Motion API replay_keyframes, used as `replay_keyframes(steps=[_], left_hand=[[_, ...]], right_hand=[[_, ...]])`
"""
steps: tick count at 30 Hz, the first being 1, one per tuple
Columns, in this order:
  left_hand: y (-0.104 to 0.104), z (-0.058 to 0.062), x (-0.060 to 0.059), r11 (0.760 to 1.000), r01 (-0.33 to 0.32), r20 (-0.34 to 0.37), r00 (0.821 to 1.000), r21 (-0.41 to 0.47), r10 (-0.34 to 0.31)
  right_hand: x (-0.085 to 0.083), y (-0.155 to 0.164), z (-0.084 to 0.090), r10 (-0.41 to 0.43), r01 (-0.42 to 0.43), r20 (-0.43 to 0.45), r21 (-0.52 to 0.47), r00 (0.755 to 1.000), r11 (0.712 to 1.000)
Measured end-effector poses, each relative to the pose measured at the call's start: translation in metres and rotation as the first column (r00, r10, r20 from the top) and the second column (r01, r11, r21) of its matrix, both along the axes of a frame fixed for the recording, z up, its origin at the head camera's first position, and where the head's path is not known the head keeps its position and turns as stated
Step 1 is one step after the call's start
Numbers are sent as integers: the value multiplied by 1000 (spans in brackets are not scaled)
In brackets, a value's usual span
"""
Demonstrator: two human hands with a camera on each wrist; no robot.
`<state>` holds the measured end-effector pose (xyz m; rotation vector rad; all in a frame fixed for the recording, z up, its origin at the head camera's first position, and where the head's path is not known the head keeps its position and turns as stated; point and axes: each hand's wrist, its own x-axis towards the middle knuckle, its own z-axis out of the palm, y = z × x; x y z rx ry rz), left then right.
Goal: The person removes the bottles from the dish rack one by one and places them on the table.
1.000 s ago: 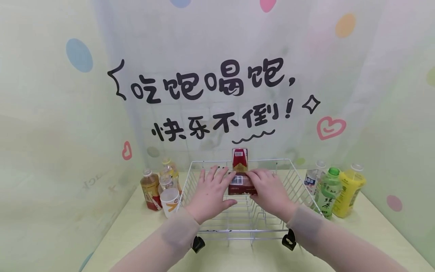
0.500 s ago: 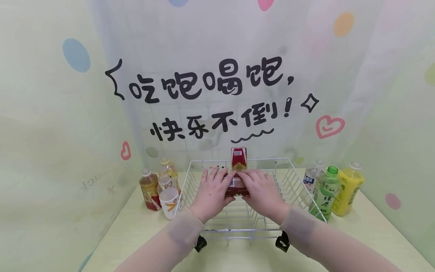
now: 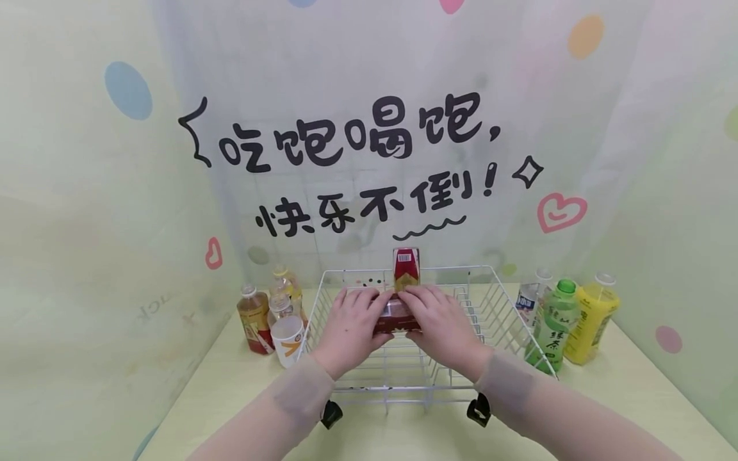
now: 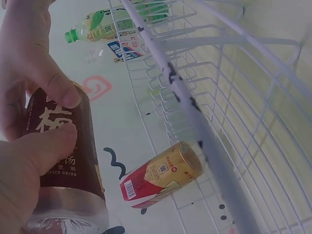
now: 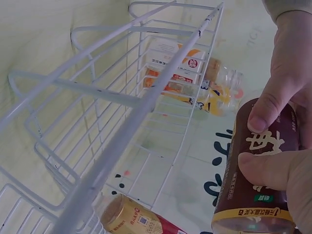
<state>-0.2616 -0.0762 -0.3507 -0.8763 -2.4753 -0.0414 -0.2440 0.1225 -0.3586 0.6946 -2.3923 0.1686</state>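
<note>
Both hands hold one dark brown drink bottle (image 3: 396, 317) lying sideways inside the white wire basket (image 3: 501, 304) on the bench. The left hand (image 3: 350, 326) has its grip curled round one end, and the right hand (image 3: 442, 326) wraps the other. A red-and-gold can (image 3: 406, 269) stands upright just behind — in my judgement, pushing the bottle back could knock it over, or the bottle could roll on the wires.
</note>
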Motion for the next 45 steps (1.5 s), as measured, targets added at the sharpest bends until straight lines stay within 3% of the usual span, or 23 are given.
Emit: replay_keyframes(steps=[12,24,35,40,45], left_hand=[[-22,-3,-4,996,-15,-6,1000,88,15],[-45,-7,-7,965,-72,109,993,251,46],[-65,-4,1,893,-198,274,958,403,89],[-76,-5,7,849,-221,323,944,480,63],[-87,-5,14,782,-231,385,923,579,-12]], right_hand=[[8,8,9,66,-66,-6,-38,998,997],[13,25,14,85,-90,-53,-111,995,990],[23,58,8,0,-2,-13,-169,1000,986],[29,75,1,-62,66,26,-202,998,977],[37,94,-8,-109,117,44,-242,993,963]])
